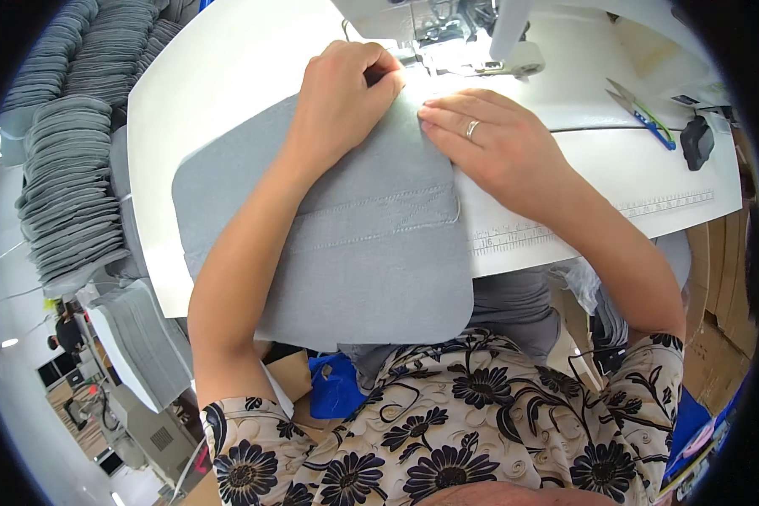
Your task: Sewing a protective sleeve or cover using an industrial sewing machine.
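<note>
Your grey cloth (371, 287) lies on the white table (169, 101), its top end close under the sewing machine (375, 18) and its near edge hanging over the front toward your lap. Two stitched lines cross its middle, with a loop of loose thread at the right edge.

Your left hand (346, 93) is at the top of the cloth, thumb and forefinger brought together on it beside the lit needle area. Your right hand (502, 139), with a ring (471, 129) on one finger, lies palm down at the right edge, fingers side by side and their tips touching the cloth. Your right thumb is hidden from this angle, so I can't tell whether that hand is pinching the cloth or only resting on it.

To your right, scissors (659, 131) with blue and green handles lie next to a black object (697, 142). A ruler strip (670, 201) runs along the table's front edge, partly behind your right forearm. Stacks of grey pieces (69, 190) stand to your left.
</note>
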`<control>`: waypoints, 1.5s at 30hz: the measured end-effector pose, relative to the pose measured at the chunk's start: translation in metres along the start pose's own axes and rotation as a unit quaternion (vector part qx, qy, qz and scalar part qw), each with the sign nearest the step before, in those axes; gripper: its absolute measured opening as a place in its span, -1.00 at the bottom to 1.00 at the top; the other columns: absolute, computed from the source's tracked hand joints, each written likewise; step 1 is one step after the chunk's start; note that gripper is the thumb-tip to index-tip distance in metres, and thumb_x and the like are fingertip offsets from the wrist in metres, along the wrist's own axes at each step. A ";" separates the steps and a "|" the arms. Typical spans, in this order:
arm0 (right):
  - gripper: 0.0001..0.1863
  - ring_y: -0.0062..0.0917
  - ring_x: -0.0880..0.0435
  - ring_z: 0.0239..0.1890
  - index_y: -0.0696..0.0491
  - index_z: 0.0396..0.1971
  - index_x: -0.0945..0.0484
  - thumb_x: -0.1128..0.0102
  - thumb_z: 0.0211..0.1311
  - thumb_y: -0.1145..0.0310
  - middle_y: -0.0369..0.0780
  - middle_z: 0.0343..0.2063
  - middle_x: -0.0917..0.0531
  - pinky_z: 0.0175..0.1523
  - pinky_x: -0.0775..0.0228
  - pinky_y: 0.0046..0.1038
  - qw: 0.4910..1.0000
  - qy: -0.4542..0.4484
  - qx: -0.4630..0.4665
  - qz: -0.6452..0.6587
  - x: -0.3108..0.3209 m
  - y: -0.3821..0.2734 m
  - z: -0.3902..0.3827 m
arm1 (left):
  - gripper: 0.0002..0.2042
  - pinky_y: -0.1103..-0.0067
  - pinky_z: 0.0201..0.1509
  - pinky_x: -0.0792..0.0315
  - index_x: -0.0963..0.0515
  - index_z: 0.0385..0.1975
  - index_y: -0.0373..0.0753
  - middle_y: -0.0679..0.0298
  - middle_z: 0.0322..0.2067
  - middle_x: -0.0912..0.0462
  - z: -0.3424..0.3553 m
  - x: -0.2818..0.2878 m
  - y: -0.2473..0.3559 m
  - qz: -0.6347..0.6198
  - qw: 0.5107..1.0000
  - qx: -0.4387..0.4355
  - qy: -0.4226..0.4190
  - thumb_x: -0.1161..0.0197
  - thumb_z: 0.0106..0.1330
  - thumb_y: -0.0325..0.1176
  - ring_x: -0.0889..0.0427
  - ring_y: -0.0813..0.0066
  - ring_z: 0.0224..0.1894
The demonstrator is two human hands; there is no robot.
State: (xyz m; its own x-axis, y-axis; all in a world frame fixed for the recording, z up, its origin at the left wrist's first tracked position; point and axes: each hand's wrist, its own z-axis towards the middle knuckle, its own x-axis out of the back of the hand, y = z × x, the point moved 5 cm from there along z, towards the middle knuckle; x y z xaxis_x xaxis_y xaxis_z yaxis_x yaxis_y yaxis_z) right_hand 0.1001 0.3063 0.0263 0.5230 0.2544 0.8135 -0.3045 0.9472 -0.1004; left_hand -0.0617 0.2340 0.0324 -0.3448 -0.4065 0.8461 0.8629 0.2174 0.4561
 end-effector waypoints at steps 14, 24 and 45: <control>-0.79 -0.44 -0.65 -0.02 0.13 -0.27 -0.65 -0.17 0.08 0.44 -0.23 -0.17 -0.73 0.10 -0.48 -0.38 0.998 0.012 -0.024 -0.064 -0.007 0.012 -0.003 | -0.68 0.44 -0.27 -0.51 -0.68 -0.26 -0.34 0.07 -0.41 -0.74 0.023 -0.015 -0.017 -0.020 0.998 0.053 -0.027 -0.35 0.19 -0.16 -0.70 0.26 -0.39; -0.79 -0.45 -0.68 -0.12 0.11 -0.18 -0.65 -0.15 0.30 0.35 -0.18 -0.21 -0.71 -0.03 -0.50 -0.40 0.995 0.074 -0.045 -0.057 0.002 0.016 -0.008 | -0.60 0.42 -0.10 -0.56 -0.68 -0.10 -0.22 0.10 -0.21 -0.75 0.017 0.005 -0.031 0.203 0.958 -0.156 0.133 -0.27 0.29 -0.02 -0.73 0.17 -0.22; -0.66 -0.51 -0.76 -0.20 0.26 -0.16 -0.65 -0.14 0.44 0.24 -0.20 -0.29 -0.73 -0.18 -0.56 -0.57 0.489 0.123 -0.455 0.734 -0.057 -0.096 -0.090 | -0.72 0.19 0.43 -0.20 -0.63 0.06 -0.24 0.19 0.06 -0.67 -0.140 0.010 0.093 -0.011 0.998 -0.024 -0.056 -0.20 0.38 -0.41 -0.50 0.20 0.29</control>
State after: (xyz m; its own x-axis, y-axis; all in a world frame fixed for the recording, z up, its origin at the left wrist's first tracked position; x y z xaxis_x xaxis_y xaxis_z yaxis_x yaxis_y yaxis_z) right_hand 0.1714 0.2187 -0.0621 0.3862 0.7001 -0.6006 -0.0746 -0.6252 -0.7769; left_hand 0.0664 0.1255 0.0448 -0.4015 -0.3081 0.8625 0.8705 0.1645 0.4639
